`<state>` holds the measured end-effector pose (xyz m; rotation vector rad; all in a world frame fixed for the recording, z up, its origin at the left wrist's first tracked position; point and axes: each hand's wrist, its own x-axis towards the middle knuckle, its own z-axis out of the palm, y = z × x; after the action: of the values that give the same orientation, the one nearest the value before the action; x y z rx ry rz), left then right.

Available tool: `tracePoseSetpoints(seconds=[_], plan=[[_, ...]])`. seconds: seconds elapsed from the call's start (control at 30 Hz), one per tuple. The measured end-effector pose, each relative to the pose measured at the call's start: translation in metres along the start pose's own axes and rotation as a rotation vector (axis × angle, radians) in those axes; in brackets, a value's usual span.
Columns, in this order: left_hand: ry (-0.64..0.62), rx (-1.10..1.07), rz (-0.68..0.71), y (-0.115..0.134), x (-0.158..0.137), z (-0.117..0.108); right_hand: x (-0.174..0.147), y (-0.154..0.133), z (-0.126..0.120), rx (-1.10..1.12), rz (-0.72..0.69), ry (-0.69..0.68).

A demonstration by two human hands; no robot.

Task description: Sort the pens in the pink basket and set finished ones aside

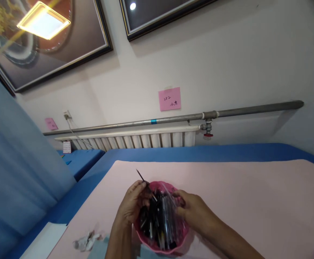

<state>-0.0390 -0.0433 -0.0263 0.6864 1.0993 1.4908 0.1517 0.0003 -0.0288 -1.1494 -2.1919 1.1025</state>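
Observation:
A round pink basket [138, 235] with a wavy rim stands on the pink table cover near me. It holds many black and clear pen-like sticks [166, 219], several with transparent barrels. At the basket's left rim, my left hand [132, 201] pinches a thin dark stick with a pointed tip [140, 175], which slants up and to the left. My right hand [191, 208] reaches over the right rim with curled fingers on a clear, see-through piece [170, 196]; its exact kind is too blurred to tell.
Left of the basket lie crumpled clear wrapping [86, 241] and a grey-blue sheet [99, 250]. A white sheet [45, 241] rests at the table's left edge, beside a blue curtain [19, 162]. Behind the table run a radiator [146, 140] and a pipe [178, 118].

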Motion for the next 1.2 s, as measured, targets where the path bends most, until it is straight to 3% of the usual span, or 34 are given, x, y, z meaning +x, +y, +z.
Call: tracePoseSetpoints(seconds=[0.13,0.27,0.57,1.2], plan=[[0.087,-0.176,0.062,0.007,0.002,-0.004,-0.007,-0.010,0.000,0.231,-0.089,-0.033],[0.134,-0.227,0.107,0.007,0.003,-0.006,-0.011,-0.013,0.011,0.176,-0.135,-0.065],[0.104,-0.149,0.136,0.003,0.000,0.007,-0.011,-0.007,0.015,0.128,-0.123,-0.045],[0.135,-0.025,0.140,0.004,0.001,0.009,-0.012,-0.009,0.014,0.094,-0.160,-0.031]])
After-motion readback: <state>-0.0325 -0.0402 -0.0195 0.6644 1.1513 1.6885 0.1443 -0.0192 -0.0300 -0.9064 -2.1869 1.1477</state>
